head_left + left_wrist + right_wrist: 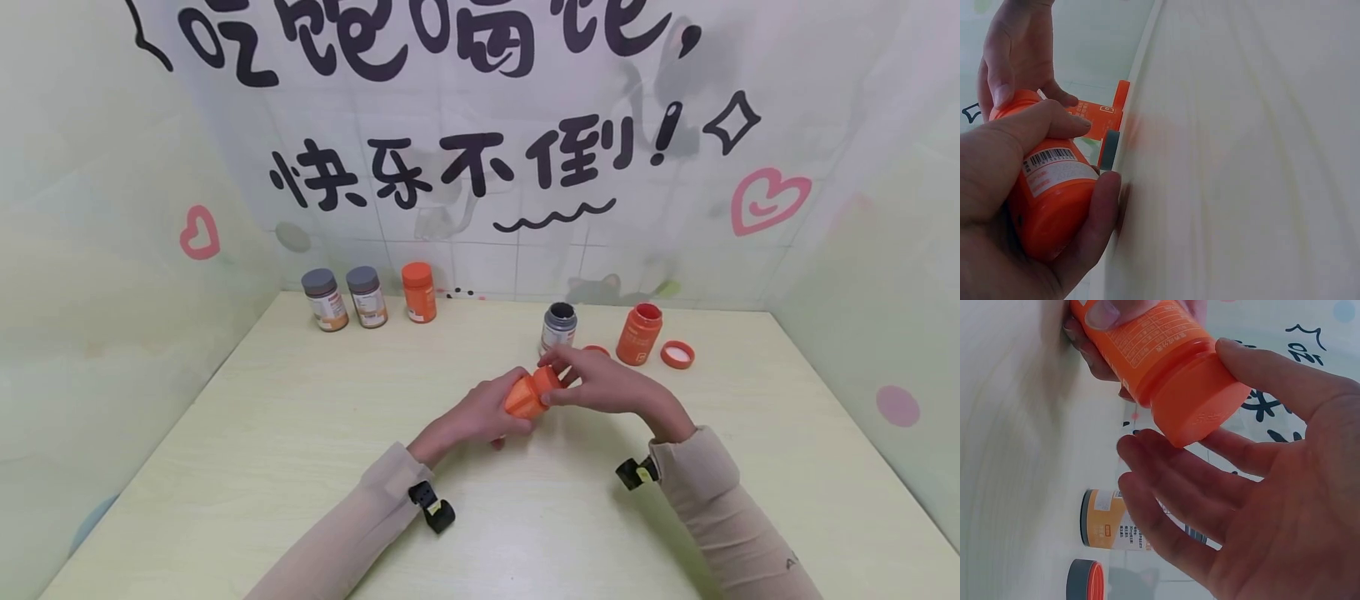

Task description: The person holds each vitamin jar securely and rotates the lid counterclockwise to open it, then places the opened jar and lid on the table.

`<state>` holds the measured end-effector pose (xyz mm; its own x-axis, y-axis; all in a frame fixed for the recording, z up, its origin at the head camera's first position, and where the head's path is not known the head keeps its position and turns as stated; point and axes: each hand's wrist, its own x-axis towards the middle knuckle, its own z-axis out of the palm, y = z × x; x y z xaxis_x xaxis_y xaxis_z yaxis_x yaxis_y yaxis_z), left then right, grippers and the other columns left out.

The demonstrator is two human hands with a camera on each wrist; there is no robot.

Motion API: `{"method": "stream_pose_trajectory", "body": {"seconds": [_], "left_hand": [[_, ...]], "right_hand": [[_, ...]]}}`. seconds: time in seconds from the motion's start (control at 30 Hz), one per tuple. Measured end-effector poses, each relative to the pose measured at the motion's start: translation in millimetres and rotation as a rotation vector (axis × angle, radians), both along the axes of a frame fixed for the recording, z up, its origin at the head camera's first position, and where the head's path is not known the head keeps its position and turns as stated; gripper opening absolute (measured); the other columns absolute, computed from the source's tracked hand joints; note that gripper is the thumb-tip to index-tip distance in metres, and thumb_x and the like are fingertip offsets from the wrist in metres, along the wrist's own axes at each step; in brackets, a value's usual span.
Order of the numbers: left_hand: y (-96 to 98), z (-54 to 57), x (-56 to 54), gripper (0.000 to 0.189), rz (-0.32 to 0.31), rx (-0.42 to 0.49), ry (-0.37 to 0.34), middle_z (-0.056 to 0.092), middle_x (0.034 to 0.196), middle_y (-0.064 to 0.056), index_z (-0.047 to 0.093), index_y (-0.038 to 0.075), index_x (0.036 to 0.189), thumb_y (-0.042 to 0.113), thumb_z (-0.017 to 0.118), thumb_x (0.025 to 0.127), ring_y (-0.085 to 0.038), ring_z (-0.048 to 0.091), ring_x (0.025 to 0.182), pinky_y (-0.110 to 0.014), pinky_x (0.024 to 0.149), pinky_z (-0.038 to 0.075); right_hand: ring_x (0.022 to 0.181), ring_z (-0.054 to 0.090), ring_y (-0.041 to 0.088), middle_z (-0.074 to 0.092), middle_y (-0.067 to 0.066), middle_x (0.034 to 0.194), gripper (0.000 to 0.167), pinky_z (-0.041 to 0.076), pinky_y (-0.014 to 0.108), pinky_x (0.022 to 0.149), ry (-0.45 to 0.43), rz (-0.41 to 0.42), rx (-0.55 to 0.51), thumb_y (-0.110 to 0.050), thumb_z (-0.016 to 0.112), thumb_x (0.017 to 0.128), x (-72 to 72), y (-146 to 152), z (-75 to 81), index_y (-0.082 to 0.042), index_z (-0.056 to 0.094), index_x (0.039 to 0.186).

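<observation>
My left hand point(483, 408) grips an orange plastic bottle point(522, 400) round its body, tilted above the table with its capped end towards the right. A barcode label shows on its side in the left wrist view. The thumb and index finger of my right hand point(609, 383) pinch the bottle's orange cap point(1200, 400), while the other fingers spread loosely below it. Just beyond the hands stands an uncapped grey bottle point(558, 327), and right of it an uncapped orange bottle point(638, 337). A grey cap with an orange inside point(1085, 579) lies nearby, partly hidden by my right hand in the head view.
An orange cap point(677, 355) with a white inside lies right of the uncapped orange bottle. At the back left stand two grey-capped bottles point(326, 304) and a capped orange bottle point(419, 293). Behind the pale table point(300, 417) rises a wall with black lettering point(472, 162).
</observation>
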<state>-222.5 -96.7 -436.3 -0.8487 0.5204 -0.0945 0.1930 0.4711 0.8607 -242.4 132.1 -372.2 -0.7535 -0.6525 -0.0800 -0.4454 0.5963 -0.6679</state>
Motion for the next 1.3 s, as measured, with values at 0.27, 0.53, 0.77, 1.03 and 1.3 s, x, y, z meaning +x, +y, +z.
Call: {"method": "stream_pose_trajectory", "body": {"seconds": [0.27,0.53,0.77,1.03,1.3], "left_hand": [[-0.4,0.5,0.7,0.042,0.001,0.003,0.003,0.061,0.095,-0.008,0.052,0.022,0.121,0.012,0.074,0.086,-0.019,0.061,0.056,-0.030,0.046,0.054],[-0.3,0.8,0.6,0.044,-0.005,-0.004,0.005,0.060,0.097,-0.008,0.051,0.023,0.124,0.012,0.074,0.087,-0.019,0.062,0.064,-0.030,0.048,0.055],[-0.1,1.4,0.2,0.046,-0.011,-0.012,0.009,0.060,0.101,-0.008,0.050,0.024,0.128,0.015,0.074,0.089,-0.020,0.061,0.065,-0.029,0.049,0.054],[0.1,0.9,0.0,0.046,-0.005,-0.025,0.005,0.060,0.102,-0.007,0.051,0.025,0.128,0.016,0.074,0.089,-0.021,0.062,0.071,-0.029,0.050,0.054],[-0.4,0.8,0.8,0.046,0.002,-0.039,0.005,0.060,0.102,-0.006,0.051,0.025,0.127,0.016,0.075,0.089,-0.021,0.062,0.071,-0.028,0.050,0.054]], "right_hand": [[0.105,0.067,0.021,0.071,0.007,0.114,0.055,0.059,0.037,0.088,-0.051,-0.013,0.097,-0.035,0.073,0.095,-1.1,1.5,0.0,-0.007,0.055,0.140],[0.105,0.065,0.018,0.070,0.001,0.110,0.043,0.057,0.040,0.093,0.021,0.027,0.032,-0.032,0.070,0.097,2.9,0.7,1.9,-0.012,0.059,0.134],[0.104,0.066,0.019,0.072,0.001,0.109,0.033,0.057,0.036,0.088,0.054,0.004,-0.058,-0.034,0.066,0.100,2.5,-1.5,-0.4,-0.014,0.064,0.125],[0.106,0.066,0.021,0.072,0.004,0.112,0.037,0.056,0.037,0.088,0.044,-0.034,-0.029,-0.036,0.067,0.099,1.8,-4.3,-2.8,-0.012,0.062,0.127],[0.094,0.065,0.020,0.070,0.005,0.108,0.034,0.056,0.032,0.080,-0.004,-0.026,0.016,-0.035,0.067,0.099,1.2,-4.2,-1.7,-0.015,0.061,0.125]]}}
